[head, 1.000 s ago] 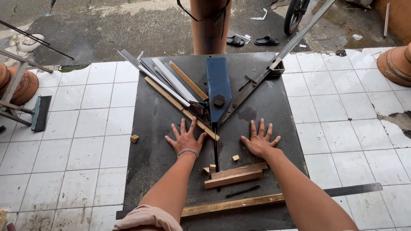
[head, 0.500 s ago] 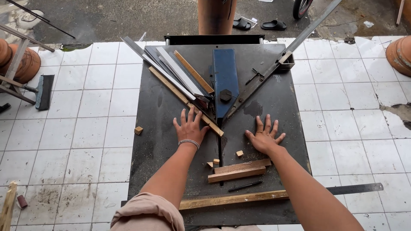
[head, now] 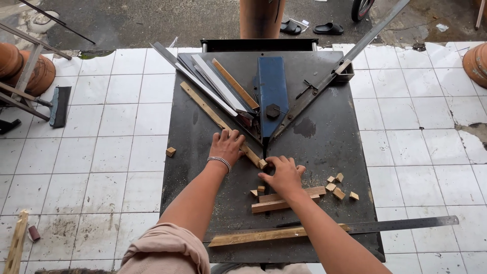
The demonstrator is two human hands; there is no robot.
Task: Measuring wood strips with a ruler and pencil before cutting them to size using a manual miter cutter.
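Item: mitre-cutting station, seen from the head camera.

Counter: dark, dusty top standing on white tiled floor.

Blue blade guard: centred, pointing toward the person, with angled metal fences either side.

Wooden strip: lies along the left fence, its near end at the blade slot.

Left hand: palm down on the wooden strip, fingers curled over it, pressing rather than gripping; grip clenched lightly on the strip.

Right hand: fingertips gathered at the strip's cut end, pinching or nudging a small offcut block; whether it is actually held cannot be told.

Other pieces: short wood lengths just under the right wrist; loose cubes to the right; one stray cube on the tiles; long batten and steel ruler at the near edge.

Handling note: judged best to keep the strip hard against the fence, fingers clear of the blade line, and offcuts cleared from the slot.
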